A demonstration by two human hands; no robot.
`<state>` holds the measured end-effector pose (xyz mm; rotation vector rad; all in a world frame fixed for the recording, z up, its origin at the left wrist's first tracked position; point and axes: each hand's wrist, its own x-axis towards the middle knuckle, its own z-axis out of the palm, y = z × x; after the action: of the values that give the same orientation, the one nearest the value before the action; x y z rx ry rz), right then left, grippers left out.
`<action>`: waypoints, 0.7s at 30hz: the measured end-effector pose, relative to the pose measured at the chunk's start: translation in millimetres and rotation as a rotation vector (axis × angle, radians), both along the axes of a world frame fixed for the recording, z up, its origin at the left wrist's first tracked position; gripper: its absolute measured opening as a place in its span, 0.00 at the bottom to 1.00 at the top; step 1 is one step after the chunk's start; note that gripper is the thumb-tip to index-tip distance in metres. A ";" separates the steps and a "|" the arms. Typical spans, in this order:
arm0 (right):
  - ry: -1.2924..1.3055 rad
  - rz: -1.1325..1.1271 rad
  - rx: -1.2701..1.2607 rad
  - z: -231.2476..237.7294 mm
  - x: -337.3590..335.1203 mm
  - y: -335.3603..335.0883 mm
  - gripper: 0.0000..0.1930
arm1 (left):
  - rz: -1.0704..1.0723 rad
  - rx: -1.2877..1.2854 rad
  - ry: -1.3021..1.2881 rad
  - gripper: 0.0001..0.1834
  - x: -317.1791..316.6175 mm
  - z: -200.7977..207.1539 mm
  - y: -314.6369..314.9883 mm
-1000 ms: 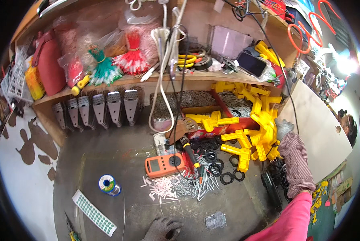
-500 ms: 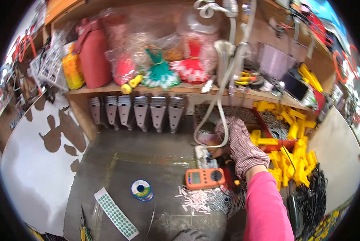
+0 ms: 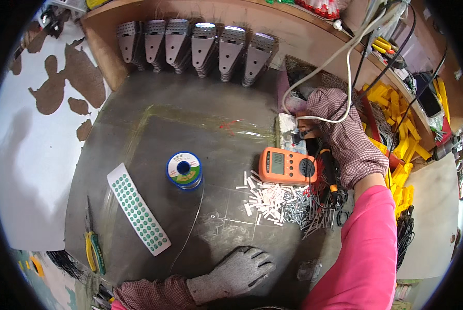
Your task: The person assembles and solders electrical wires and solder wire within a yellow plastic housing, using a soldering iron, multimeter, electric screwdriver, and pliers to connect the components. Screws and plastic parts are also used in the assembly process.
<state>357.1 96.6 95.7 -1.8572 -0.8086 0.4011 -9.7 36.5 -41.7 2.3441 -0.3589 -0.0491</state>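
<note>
My left hand [image 3: 236,274], in a grey glove, lies on the dark tabletop at the near edge, fingers stretched and holding nothing. My right hand [image 3: 308,127] reaches far right under a looped white cable [image 3: 330,120]. Its fingers close around something small and dark above a white block [image 3: 287,126]; the cuff and cable partly hide the grip. Just nearer sits an orange multimeter [image 3: 287,166], with a black-and-orange handled tool [image 3: 328,168] beside it. Small pale tubes [image 3: 267,199] and loose screws [image 3: 297,206] are heaped in front of the meter.
A solder spool [image 3: 184,170] trails wire across the table's middle. Left of it lie a strip of green round stickers [image 3: 138,209] and yellow-green pliers [image 3: 94,250]. Stacked grey metal plates [image 3: 203,49] line the back. Yellow plastic parts [image 3: 404,134] and black cables [image 3: 405,232] crowd the right.
The view has tipped down toward the tabletop. My gloved left hand, barely showing before, is now in full sight. My right hand stays by the white block.
</note>
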 end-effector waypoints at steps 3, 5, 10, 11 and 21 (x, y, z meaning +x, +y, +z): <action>0.106 -0.061 0.085 17.8 -1.4 -16.1 0.13 | -0.038 0.020 0.015 0.18 -0.7 4.8 -4.2; 0.145 -0.110 0.152 21.8 -13.2 -65.0 0.12 | -0.075 0.046 -0.011 0.18 1.3 7.9 -3.5; 0.310 -0.206 0.327 40.3 -28.9 -9.5 0.12 | 0.005 0.019 -0.090 0.19 -7.2 -1.4 -8.6; 0.347 -0.225 0.361 42.9 -32.7 -7.7 0.12 | 0.035 -0.016 -0.090 0.20 -7.8 -2.2 -8.8; 0.737 -0.540 0.625 56.2 -43.6 -60.5 0.12 | 0.758 0.306 -0.067 0.15 -5.9 27.3 69.5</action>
<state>313.5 36.1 151.8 -1.1318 0.0891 0.3844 -15.7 106.0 -14.4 2.6354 0.5549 0.3609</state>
